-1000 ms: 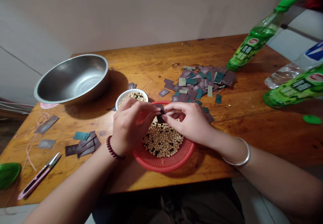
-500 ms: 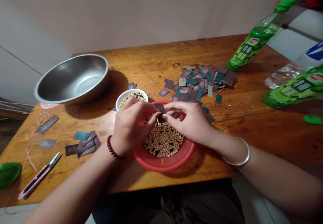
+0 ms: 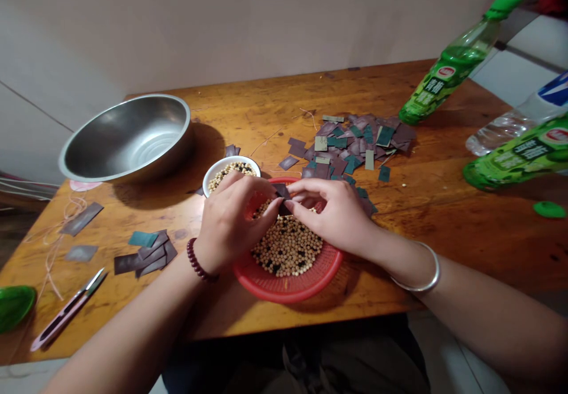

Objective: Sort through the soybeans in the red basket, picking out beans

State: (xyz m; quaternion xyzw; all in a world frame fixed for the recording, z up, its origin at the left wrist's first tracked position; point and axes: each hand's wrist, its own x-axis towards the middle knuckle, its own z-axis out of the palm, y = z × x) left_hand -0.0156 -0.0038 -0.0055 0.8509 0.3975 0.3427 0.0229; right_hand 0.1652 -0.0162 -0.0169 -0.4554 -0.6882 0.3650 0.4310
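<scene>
Fingers of the left hand (image 3: 233,212) and right hand (image 3: 336,209) were clamped on a small dark piece (image 3: 283,191), pinched from either side above the far part of a red basket (image 3: 288,294) that held pale and black bead-like grains (image 3: 286,245); whether the piece was folded or enclosed anything could not be told. With so little of it in the grip, a slackened pinch could have dropped it among the grains, and an uneven pull could have bent it askew. A forward nudge of the left knuckles might have tipped the white bowl (image 3: 206,181) just beyond them.
</scene>
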